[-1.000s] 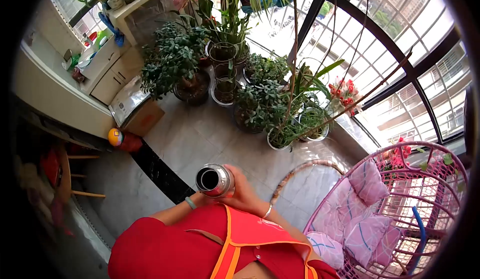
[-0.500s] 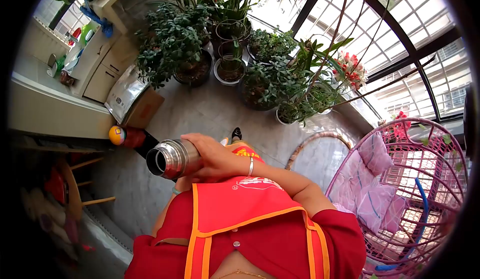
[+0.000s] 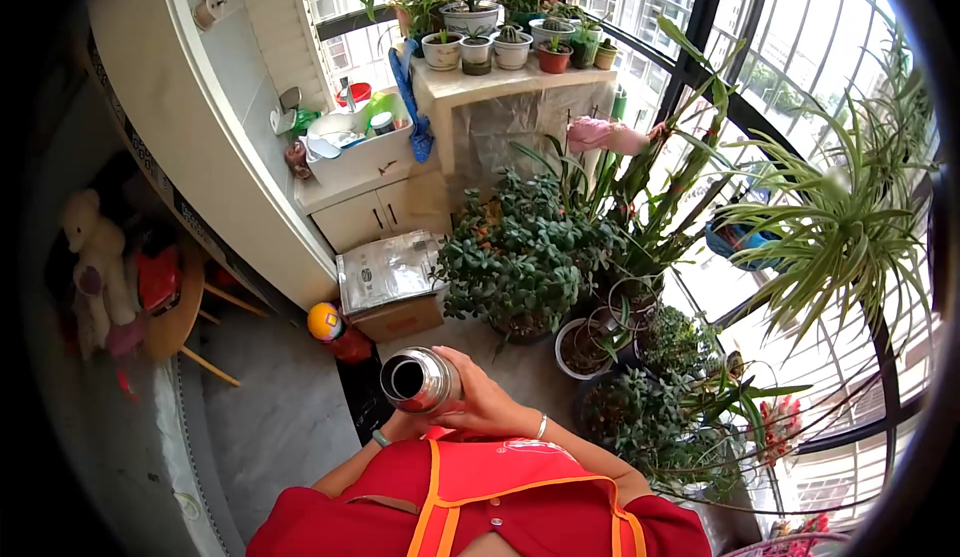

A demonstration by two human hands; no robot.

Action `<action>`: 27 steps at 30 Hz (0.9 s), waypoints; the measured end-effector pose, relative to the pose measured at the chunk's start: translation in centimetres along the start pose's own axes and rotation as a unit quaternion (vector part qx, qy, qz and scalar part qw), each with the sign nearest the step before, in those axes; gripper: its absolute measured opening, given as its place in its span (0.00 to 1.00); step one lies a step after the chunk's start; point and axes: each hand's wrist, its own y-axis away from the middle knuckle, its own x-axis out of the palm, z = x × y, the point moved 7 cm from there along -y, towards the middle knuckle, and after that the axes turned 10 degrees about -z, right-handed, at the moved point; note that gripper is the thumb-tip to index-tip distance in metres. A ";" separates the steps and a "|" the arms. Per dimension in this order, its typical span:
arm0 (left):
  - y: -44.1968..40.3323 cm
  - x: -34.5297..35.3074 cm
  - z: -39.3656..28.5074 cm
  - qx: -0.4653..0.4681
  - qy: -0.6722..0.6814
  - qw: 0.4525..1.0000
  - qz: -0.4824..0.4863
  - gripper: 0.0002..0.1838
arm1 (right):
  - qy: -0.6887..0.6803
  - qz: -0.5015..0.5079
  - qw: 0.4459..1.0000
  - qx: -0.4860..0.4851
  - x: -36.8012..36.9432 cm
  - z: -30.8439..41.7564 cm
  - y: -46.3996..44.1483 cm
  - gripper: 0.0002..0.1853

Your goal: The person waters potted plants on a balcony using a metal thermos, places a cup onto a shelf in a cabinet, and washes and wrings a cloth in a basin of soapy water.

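Observation:
An open-topped steel flask [image 3: 420, 381] is held in front of my chest, its dark mouth tilted up toward the camera. Wrapped round its right side is my right hand [image 3: 484, 397], with a silver bangle on the wrist. My left hand [image 3: 403, 425] is beneath the flask, mostly hidden by it; a pale green bangle shows at that wrist, and its fingers cannot be made out. A red apron [image 3: 520, 469] with orange edging lies just below both hands.
Ahead stand a cardboard box [image 3: 392, 287], an orange-yellow ball [image 3: 324, 322] and a large potted shrub [image 3: 525, 257]. Small pots line a ledge [image 3: 520, 83] beside a sink [image 3: 372, 147]. On the left is a wooden stool [image 3: 178, 319] with a plush toy; more plants stand at the right.
The view has swung left, bringing the sink and potted ledge further in and moving the pink wicker chair almost out. The flask, still held, now points more upward than half a second ago.

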 end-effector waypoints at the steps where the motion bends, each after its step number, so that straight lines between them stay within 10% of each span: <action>1: -1.2 -0.6 -0.3 0.002 0.000 1.000 -0.014 0.16 | 0.011 0.005 1.000 -0.024 -0.5 -0.2 -1.5 0.50; 15: -15.3 -9.2 -3.0 0.037 -0.016 0.998 -0.050 0.15 | -0.031 0.042 0.999 0.016 -0.8 -9.1 -16.8 0.54; 20: -23.0 -12.3 -7.5 0.224 -0.271 0.935 0.040 0.15 | 0.010 -0.001 0.999 0.033 -0.7 -11.7 -24.0 0.49; 27: -29.7 -18.2 -10.9 0.033 0.023 0.996 0.075 0.20 | 0.021 -0.058 0.995 0.075 0.2 -13.8 -33.4 0.47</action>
